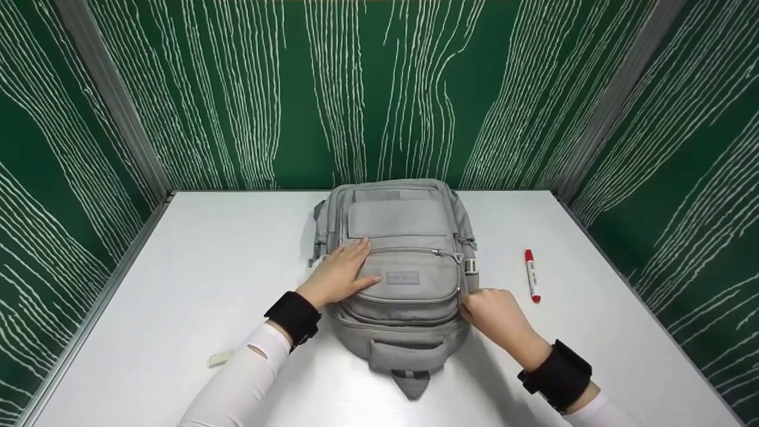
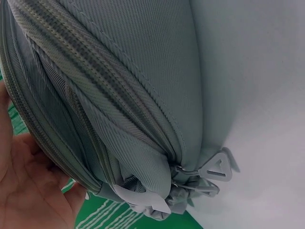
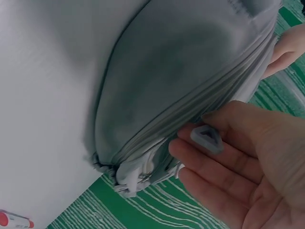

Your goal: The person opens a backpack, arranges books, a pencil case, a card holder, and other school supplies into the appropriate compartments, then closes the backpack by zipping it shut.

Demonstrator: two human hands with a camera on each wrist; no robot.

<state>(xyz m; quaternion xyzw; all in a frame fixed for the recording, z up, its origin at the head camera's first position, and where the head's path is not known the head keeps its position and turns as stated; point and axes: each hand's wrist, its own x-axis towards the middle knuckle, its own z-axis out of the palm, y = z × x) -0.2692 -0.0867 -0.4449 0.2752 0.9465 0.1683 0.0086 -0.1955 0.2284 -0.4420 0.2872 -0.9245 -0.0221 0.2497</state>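
Note:
A grey backpack lies on the white table with its front pocket facing up and its top handle toward me. My left hand rests on the left side of the front pocket, fingers extended. At the backpack's right side, my right hand pinches a zipper pull between thumb and curled fingers; its triangular end shows in the right wrist view. In the left wrist view, other zipper pulls hang from the bag's side, and the pocket beside the left palm gapes along its zipper.
A red-capped marker lies on the table to the right of the backpack. A small pale block sits next to the left forearm, partly covered by the sleeve. Green walls with white lines stand around the table.

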